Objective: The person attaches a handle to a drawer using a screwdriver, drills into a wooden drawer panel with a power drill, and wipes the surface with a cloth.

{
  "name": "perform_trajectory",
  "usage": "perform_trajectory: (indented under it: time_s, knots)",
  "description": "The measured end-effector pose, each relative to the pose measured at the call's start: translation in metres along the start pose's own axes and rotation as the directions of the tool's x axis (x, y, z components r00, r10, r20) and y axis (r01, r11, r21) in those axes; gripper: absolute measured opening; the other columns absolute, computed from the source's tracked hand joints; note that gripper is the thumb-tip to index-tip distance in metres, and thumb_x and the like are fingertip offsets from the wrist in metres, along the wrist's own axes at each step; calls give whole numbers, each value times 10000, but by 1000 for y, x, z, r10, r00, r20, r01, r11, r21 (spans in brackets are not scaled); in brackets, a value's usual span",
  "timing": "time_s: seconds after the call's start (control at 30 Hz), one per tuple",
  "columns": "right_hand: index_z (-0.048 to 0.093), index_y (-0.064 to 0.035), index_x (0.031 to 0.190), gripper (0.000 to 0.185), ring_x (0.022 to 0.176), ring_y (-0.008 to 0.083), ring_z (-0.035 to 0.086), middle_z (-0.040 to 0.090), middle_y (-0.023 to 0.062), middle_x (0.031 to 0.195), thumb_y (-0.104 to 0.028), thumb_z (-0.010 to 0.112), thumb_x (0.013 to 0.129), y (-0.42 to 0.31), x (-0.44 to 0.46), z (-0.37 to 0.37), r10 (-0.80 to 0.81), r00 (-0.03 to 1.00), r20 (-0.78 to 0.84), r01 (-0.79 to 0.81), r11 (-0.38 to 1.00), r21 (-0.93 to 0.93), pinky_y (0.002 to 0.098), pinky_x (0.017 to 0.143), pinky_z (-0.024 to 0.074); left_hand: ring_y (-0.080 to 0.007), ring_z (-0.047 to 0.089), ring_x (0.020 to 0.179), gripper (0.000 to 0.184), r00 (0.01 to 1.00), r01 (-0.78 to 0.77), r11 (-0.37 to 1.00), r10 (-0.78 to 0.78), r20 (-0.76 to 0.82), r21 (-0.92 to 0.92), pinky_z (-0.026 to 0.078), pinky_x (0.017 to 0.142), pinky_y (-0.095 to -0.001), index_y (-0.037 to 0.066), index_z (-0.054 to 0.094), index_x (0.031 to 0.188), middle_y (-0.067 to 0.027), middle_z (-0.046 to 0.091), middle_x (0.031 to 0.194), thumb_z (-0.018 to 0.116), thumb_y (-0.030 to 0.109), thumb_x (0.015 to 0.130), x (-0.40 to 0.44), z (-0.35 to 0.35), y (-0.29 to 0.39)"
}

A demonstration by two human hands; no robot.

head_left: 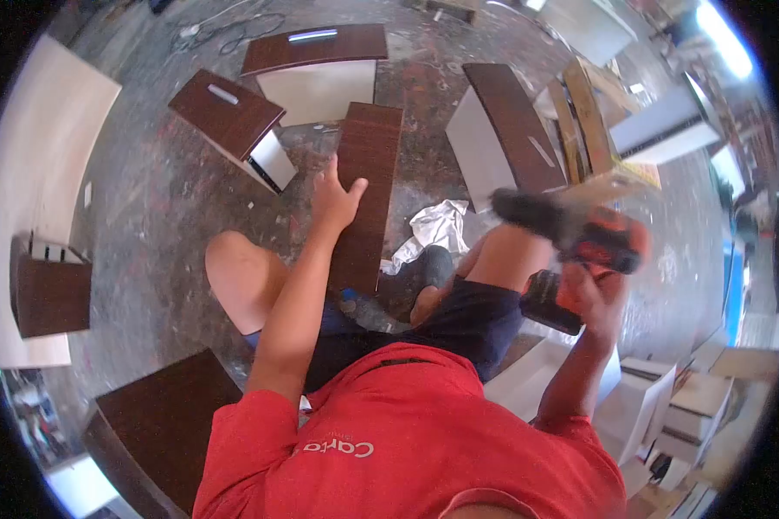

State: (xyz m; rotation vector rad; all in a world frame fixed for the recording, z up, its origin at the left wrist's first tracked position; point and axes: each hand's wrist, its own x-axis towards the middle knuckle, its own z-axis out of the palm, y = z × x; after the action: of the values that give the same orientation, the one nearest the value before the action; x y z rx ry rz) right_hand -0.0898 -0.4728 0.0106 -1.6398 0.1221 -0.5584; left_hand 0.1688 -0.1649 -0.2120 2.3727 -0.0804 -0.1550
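Between my legs a long dark brown wood-grain panel (370,199) extends away from me. My left hand (336,201) grips it by its left edge, thumb over the top face and index finger pointing forward. What is underneath the panel is hidden. Off to the right, my right hand (587,298) is wrapped around the handle of a red and black cordless drill (613,242). The drill is raised over my right thigh, its blurred black front end pointing left, apart from the panel. Crumpled silvery wrapping (440,227) lies on the floor beside the panel.
Ahead stand drawers with dark brown fronts: a wide drawer (316,82), a smaller drawer (234,112) and a right-hand drawer (511,130). A wooden pallet (584,112) is behind them. A dark brown cabinet (164,415) sits at my left; several white drawer boxes (632,389) crowd the right.
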Motion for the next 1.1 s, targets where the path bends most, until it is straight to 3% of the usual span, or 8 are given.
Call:
perform_trajectory:
  time_s: [0.03,0.17,0.23,0.3,0.47,0.57,0.67,1.1]
  knots:
    - [572,-94,1435,608,1255,280,646,656,174,1346,-52,800,873,-13,5,25,54,996,74,-54,999,6,443,1067,523,-421,484,1432,801,999,12,997,-17,-51,-82,416,1173,-502,66,383,1616,-285,486,1536,699,433,978,-1,-3,-15]
    - [698,-82,1267,439,1138,352,706,722,225,1191,-197,836,866,12,25,66,161,936,313,75,778,-624,459,1003,539,-358,584,1353,525,989,84,937,-119,-82,-340,470,1115,-467,82,547,1515,-226,600,1456,634,258,1028,-8,-19,-40]
    - [740,-77,1177,381,1062,400,721,743,245,1095,-283,838,872,10,36,98,167,915,368,177,654,-736,474,949,551,-356,621,1307,502,996,66,928,-80,-24,-367,491,1091,-458,89,564,1500,-222,617,1437,636,243,1028,-9,-27,-49]
    - [730,-47,1135,409,965,447,727,757,246,986,-366,814,892,25,40,110,356,881,310,54,577,-815,508,851,559,-346,656,1254,481,993,109,924,-121,-10,-367,512,1058,-449,99,584,1484,-204,647,1401,640,241,1028,-15,-35,-53]
    - [720,-71,1220,404,948,378,744,760,182,944,-283,812,888,27,47,150,421,856,300,59,496,-866,450,843,562,-318,701,1182,429,988,116,921,-145,-53,-371,545,991,-436,113,628,1437,-161,703,1325,632,254,1032,-31,-61,-53]
    - [723,-60,1216,417,977,397,741,764,204,990,-297,811,885,38,50,156,466,844,265,-21,523,-852,456,855,560,-305,711,1163,397,987,89,921,-133,-91,-379,550,977,-425,111,652,1401,-145,723,1291,622,264,1036,-32,-70,-53]
    - [719,7,1098,411,954,439,746,758,258,948,-336,822,895,44,50,159,340,875,346,111,555,-825,492,826,574,-298,717,1148,375,981,47,898,-124,-148,-437,550,976,-415,103,667,1372,-141,735,1262,616,266,1038,-27,-71,-55]
    - [729,-17,1186,387,1007,418,732,760,235,1023,-256,805,891,43,58,162,372,853,366,130,528,-839,456,879,556,-275,718,1156,346,981,22,851,-120,-155,-525,542,998,-390,70,687,1328,-150,744,1235,621,248,1040,-27,-80,-39]
